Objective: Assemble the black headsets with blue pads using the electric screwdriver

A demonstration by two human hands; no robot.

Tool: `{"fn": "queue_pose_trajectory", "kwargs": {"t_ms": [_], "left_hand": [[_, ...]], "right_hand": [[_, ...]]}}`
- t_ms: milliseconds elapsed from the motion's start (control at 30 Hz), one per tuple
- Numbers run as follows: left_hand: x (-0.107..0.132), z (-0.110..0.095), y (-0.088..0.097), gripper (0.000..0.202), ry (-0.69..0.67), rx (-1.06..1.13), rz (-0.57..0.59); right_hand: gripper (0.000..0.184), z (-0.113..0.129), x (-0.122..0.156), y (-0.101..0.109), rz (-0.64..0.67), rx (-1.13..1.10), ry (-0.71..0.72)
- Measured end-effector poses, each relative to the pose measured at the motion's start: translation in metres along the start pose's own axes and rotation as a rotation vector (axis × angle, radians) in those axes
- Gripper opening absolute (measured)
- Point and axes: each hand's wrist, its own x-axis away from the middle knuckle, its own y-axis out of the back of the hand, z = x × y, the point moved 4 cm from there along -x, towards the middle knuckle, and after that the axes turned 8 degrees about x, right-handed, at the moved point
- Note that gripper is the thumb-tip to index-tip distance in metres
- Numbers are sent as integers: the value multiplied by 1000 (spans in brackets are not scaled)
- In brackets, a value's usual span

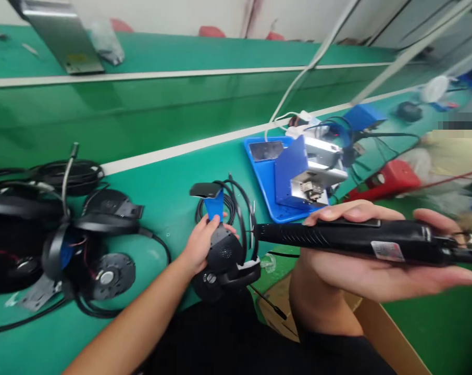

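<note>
My left hand [202, 240] grips a black headset assembly [224, 255] by its ear cup, fingers wrapped near a blue insert [214, 204], over the green bench. Its black cable [236, 203] loops behind it. My right hand [361, 260] holds a long black electric screwdriver [361, 239] lying across the palm, thumb on top, fingers stretched out beneath. The tool's tip points left toward the headset, close to the ear cup.
A heap of black headset parts and cables [56, 234] lies at the left on the green bench [142, 130]. A blue tray with a metal fixture [298, 177] stands behind. A cardboard box [376, 323] sits below my right hand. A red object [392, 179] and another person's arm at right.
</note>
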Motion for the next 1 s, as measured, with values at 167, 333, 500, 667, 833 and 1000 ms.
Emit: {"fn": "queue_pose_trajectory", "kwargs": {"t_ms": [167,333,500,667,833,1000], "left_hand": [[-4,4,5,36,12,44,28],[-3,4,4,35,13,72,47],[-5,1,3,34,23,77,41],[-6,2,4,34,34,73,39],[-7,4,4,33,30,68,45],[-8,4,6,33,21,56,49]], "right_hand": [[40,-10,13,-21,53,7,-55],[44,-13,15,-29,48,46,-84],[41,-22,16,-36,76,38,-103],[42,-26,13,-36,100,10,-126],[50,-29,12,-38,84,-21,-94],[58,-31,20,-42,130,-47,-46]]}}
